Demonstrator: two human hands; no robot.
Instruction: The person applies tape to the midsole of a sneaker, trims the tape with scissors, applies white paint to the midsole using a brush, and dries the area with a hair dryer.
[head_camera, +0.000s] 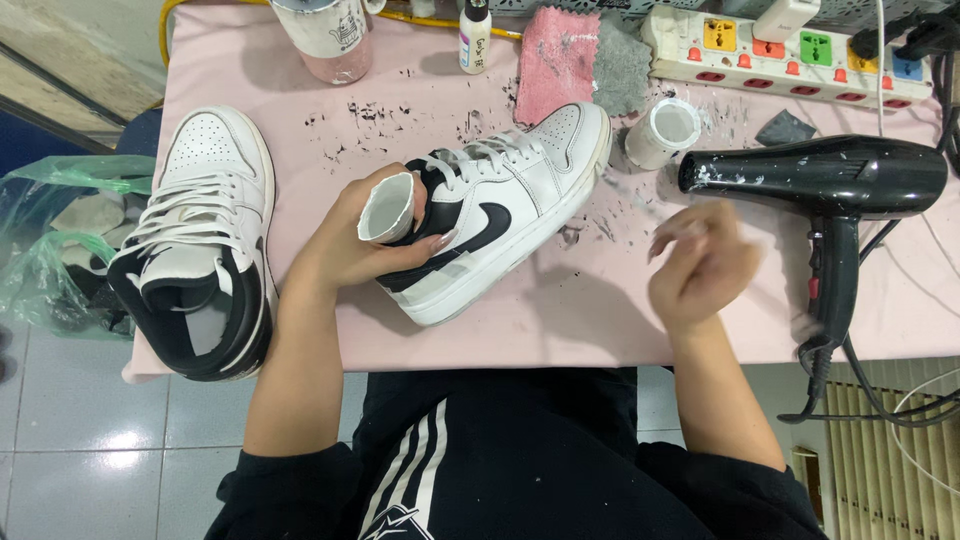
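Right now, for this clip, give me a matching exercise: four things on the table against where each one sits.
Things:
1. hair dryer
2. pink cloth
3. loose shoe
4. power strip

Places:
A. left edge of the table, apart from both hands
B. far right corner, along the back
C. right side, beyond the blurred right hand
D. back of the table, behind the shoe that the left hand grips

Pairs: 1-C, 2-D, 3-A, 4-B

Pink table (600, 320) bears sneakers (200, 240), hair dryer (820, 180).
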